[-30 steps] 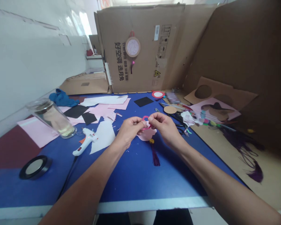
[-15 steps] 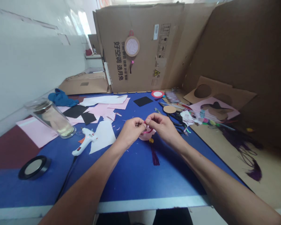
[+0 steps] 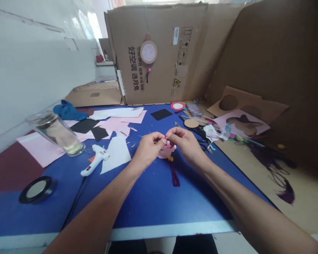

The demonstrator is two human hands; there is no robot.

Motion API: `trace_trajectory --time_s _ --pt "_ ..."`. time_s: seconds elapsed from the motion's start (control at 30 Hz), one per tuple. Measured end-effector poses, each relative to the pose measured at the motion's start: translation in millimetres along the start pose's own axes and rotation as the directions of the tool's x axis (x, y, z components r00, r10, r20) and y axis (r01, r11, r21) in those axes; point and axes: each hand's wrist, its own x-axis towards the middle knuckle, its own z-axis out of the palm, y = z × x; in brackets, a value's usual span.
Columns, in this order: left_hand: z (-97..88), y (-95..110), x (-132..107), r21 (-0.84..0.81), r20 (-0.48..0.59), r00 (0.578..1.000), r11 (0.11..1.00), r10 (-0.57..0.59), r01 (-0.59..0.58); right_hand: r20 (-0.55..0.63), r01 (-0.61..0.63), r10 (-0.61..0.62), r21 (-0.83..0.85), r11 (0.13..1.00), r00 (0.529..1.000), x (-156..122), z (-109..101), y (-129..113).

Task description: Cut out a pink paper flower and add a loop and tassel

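Partly hidden by both grips, one magenta strip [image 3: 171, 145] is pinched by the left hand [image 3: 149, 147] and the right hand [image 3: 184, 141] over the desk [image 3: 148, 204], near one half-covered pink paper [image 3: 166, 154], one bead [image 3: 170, 159] and one tassel [image 3: 175, 178], with one glue gun [image 3: 96, 160] left.

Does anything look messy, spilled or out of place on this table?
A little messy: paper scraps lie loose beside the left hand, and crumpled white paper sits among the clutter at right. The glass looks tilted, though that may be lens distortion. I see no spill.
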Motion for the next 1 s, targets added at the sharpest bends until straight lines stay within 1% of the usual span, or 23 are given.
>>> trace_trajectory --time_s 0.13,0.2,0.27,0.4,0.47,0.57,0.67,0.77,0.87,0.93,1.0 --pt "0.7 2.2 0.1 -0.097 -0.022 0.995 0.991 -0.098 0.095 -0.020 0.016 -0.016 -0.026 1.000 1.000 0.9 -1.0 -0.4" --pt "1.0 2.5 0.0 -0.125 -0.016 0.992 0.985 -0.122 0.119 -0.017 0.015 -0.016 -0.031 0.999 1.000 0.8 -0.9 0.3" --pt "1.4 2.0 -0.3 -0.120 -0.018 0.994 0.987 -0.112 0.109 -0.013 0.006 -0.007 -0.037 0.999 1.000 0.5 -0.2 1.3" --pt "1.6 0.8 -1.0 -0.052 -0.010 0.998 0.996 -0.066 0.065 -0.014 -0.005 0.005 -0.068 0.998 1.000 0.0 0.5 2.7" --pt "0.9 1.9 -1.3 -0.051 0.000 0.997 0.995 -0.080 0.080 0.005 -0.004 0.005 -0.082 0.997 1.000 0.2 -0.1 2.4" --pt "-1.7 4.8 -0.8 -0.103 -0.003 0.992 0.987 -0.124 0.123 0.053 -0.011 0.016 -0.093 0.996 0.998 0.9 -1.7 1.5" --pt "-5.4 5.7 1.5 -0.163 -0.037 0.987 0.976 -0.155 0.147 0.094 -0.006 0.011 -0.057 0.998 0.995 2.1 -3.8 1.3" --pt "-8.1 4.2 4.5 -0.229 -0.079 0.977 0.958 -0.197 0.174 0.085 0.004 -0.003 -0.019 1.000 0.996 2.9 -5.5 1.6" --pt "-8.6 3.5 5.8 -0.268 -0.105 0.974 0.949 -0.201 0.167 0.092 -0.003 0.006 -0.024 1.000 0.996 2.7 -5.8 1.7" --pt "-8.0 4.1 5.3 -0.273 -0.091 0.974 0.945 -0.210 0.178 0.099 -0.006 0.009 -0.036 0.999 0.995 2.4 -5.4 1.8" --pt "-8.0 5.3 4.4 -0.260 -0.042 0.973 0.943 -0.227 0.209 0.092 0.003 0.002 -0.053 0.999 0.996 2.3 -5.1 2.2"
